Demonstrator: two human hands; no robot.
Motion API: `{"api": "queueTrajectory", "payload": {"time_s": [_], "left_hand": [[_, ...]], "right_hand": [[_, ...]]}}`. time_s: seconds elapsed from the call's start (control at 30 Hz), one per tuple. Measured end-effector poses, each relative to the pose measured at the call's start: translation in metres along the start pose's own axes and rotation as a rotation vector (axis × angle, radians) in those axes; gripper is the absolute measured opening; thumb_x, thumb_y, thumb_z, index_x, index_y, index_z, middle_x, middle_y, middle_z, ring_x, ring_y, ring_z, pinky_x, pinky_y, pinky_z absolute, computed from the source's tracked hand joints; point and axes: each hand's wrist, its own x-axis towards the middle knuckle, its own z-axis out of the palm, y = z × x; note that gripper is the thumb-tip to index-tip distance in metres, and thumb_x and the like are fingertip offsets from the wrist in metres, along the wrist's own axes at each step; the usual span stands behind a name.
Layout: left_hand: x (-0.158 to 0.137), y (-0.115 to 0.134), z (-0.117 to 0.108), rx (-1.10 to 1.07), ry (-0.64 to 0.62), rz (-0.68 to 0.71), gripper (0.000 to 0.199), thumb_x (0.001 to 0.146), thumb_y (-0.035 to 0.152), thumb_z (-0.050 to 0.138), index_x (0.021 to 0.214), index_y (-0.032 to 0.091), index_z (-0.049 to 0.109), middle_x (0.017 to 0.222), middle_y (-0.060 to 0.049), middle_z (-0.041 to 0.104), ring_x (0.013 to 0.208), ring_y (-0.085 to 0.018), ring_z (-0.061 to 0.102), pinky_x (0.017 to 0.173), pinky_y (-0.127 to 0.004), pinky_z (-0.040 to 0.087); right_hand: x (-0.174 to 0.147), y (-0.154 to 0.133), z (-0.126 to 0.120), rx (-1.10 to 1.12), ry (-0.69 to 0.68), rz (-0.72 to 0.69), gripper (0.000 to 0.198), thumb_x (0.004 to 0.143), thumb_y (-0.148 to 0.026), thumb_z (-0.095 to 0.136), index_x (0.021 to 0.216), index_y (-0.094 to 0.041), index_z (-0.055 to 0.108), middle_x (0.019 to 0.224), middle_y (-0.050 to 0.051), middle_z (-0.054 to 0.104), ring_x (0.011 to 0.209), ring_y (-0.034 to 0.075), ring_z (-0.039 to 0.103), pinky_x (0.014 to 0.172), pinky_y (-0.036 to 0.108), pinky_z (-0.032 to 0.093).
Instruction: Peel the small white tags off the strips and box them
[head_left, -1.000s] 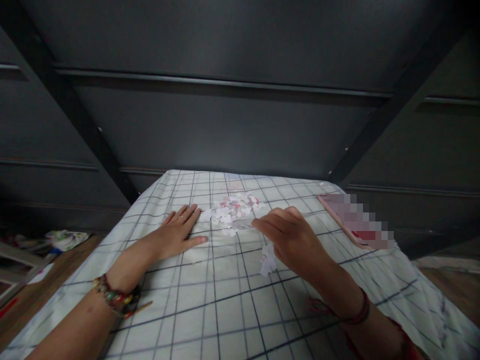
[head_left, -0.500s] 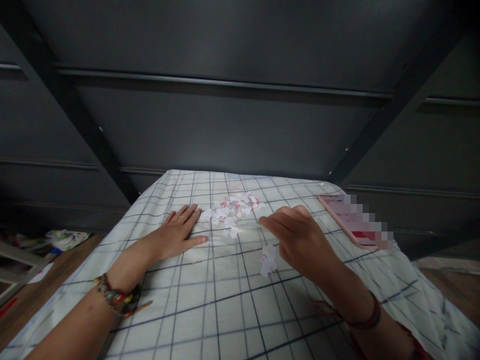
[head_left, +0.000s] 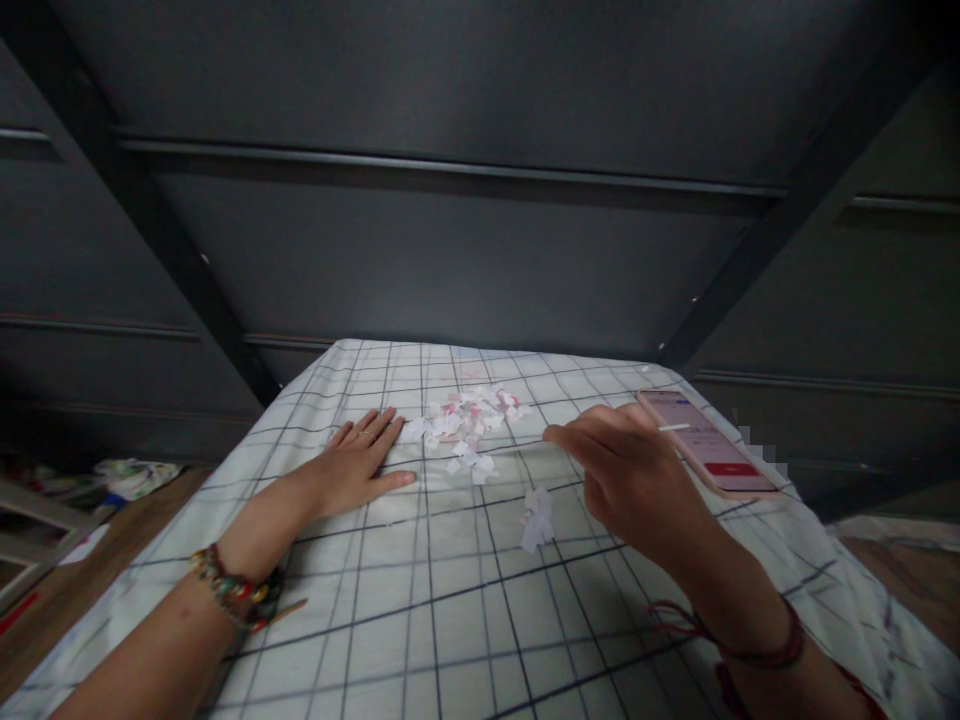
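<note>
My left hand (head_left: 361,458) lies flat on the checked cloth with its fingers spread. Its fingertips are beside a loose heap of small torn paper pieces (head_left: 442,425), white with some pink. To the right, my right hand (head_left: 626,465) hovers above the cloth with its fingers pinched together, pointing at the heap. What they hold, if anything, is hidden. A thin white strip (head_left: 674,428) shows just past the knuckles, in front of the phone; I cannot tell whether it belongs to something held. A smaller cluster of paper pieces (head_left: 537,520) lies below and left of my right hand.
A phone in a pink case (head_left: 724,450), its screen lit, lies at the right edge of the checked cloth (head_left: 390,620). Dark panels (head_left: 450,250) rise behind the cloth. On the floor at left are a crumpled bag (head_left: 139,478) and a white frame (head_left: 45,540).
My right hand has moved right, away from the heap and nearer the phone. Another white paper piece now shows at the heap's near edge. My left hand stays put.
</note>
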Motion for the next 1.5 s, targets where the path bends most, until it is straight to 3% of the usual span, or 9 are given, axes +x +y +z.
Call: {"api": "queueTrajectory", "payload": {"time_s": [0.57,1.03,1.17,1.3,1.5], "left_hand": [[0.001,-0.004,0.004,-0.044,0.072,0.047,0.09,0.088,0.072,0.029,0.153,0.011,0.019,0.158,-0.018,0.011,0.145,-0.036,0.01,0.114,-0.055,0.016],[0.0,-0.001,0.0,-0.03,0.023,0.018,0.088,0.09,0.069,0.031,0.153,0.01,0.015,0.158,-0.018,0.007,0.146,-0.036,0.007,0.115,-0.053,0.013],[0.0,-0.001,0.0,-0.031,0.022,0.018,0.087,0.09,0.068,0.031,0.153,0.01,0.016,0.158,-0.017,0.008,0.146,-0.035,0.007,0.115,-0.054,0.014],[0.0,-0.003,0.002,-0.034,0.04,0.029,0.087,0.09,0.068,0.03,0.153,0.01,0.016,0.158,-0.018,0.008,0.146,-0.035,0.008,0.115,-0.053,0.015],[0.001,-0.008,0.007,-0.048,0.082,0.063,0.088,0.089,0.072,0.029,0.153,0.012,0.019,0.157,-0.019,0.012,0.145,-0.037,0.011,0.114,-0.055,0.017]], "right_hand": [[0.002,-0.009,-0.003,0.149,0.056,-0.097,0.042,0.07,0.01,0.036,0.091,-0.015,0.063,0.073,0.002,0.066,0.071,0.016,0.054,0.065,0.033,0.04],[-0.002,-0.001,-0.004,0.1,0.044,-0.067,0.04,0.071,0.008,0.035,0.088,-0.016,0.063,0.069,0.001,0.063,0.07,0.016,0.052,0.067,0.033,0.038],[-0.001,-0.002,0.001,0.085,0.036,-0.068,0.045,0.066,0.01,0.036,0.092,-0.016,0.063,0.074,0.002,0.065,0.071,0.016,0.052,0.067,0.033,0.038],[-0.001,-0.001,0.001,0.07,-0.018,-0.068,0.043,0.064,0.009,0.037,0.087,-0.016,0.063,0.072,0.002,0.064,0.07,0.016,0.051,0.067,0.033,0.038],[-0.002,0.005,-0.004,0.025,0.037,-0.013,0.039,0.068,0.009,0.038,0.087,-0.016,0.062,0.068,0.002,0.06,0.066,0.016,0.048,0.062,0.033,0.034]]}}
